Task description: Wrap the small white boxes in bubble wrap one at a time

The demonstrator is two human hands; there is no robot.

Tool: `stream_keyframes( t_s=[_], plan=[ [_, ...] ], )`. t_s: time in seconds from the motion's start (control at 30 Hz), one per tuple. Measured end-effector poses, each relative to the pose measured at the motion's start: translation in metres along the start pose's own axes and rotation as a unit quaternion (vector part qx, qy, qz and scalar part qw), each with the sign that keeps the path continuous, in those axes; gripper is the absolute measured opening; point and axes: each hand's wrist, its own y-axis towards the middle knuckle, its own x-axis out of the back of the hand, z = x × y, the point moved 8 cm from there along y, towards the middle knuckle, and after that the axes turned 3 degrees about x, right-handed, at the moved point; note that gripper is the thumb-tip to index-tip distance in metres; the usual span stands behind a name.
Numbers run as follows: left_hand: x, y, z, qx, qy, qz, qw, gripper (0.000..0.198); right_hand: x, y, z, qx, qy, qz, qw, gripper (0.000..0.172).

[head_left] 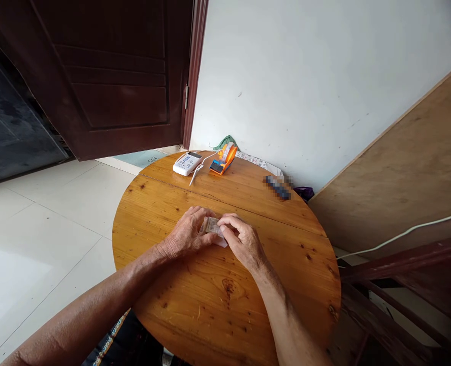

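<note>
Over the middle of the round wooden table [195, 310], both hands meet at a small, pale, flat packet [212, 225] with faint printing. My left hand [192, 230] is curled around its left side, thumb along the near edge. From the right, my right hand [244, 238] pinches at the packet's right end with thumb and forefinger. A white piece [221, 243] sticks out below the packet, between the hands. Fingers cover much of the packet, so its full shape and exact kind are hidden.
Toward the table's back stand a white device [186, 163] with a white cable [197, 170] and an orange tape dispenser [223, 159]. A blurred dark object [278, 188] lies at back right. Behind are a white wall [305, 76] and a dark red door [126, 76].
</note>
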Motion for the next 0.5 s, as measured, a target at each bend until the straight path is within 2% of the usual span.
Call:
stream_keyframes(
  t_s=[0.13, 0.5],
  plan=[
    [-0.001, 0.000, 0.001, -0.003, -0.001, 0.008, 1.000, 0.025, 0.004, -0.002, 0.003, 0.023, -0.009, -0.002, 1.000, 0.020],
    [-0.002, 0.000, 0.003, -0.005, 0.000, 0.008, 1.000, 0.021, 0.003, -0.015, 0.013, 0.068, -0.119, -0.009, 0.991, 0.029]
  ],
)
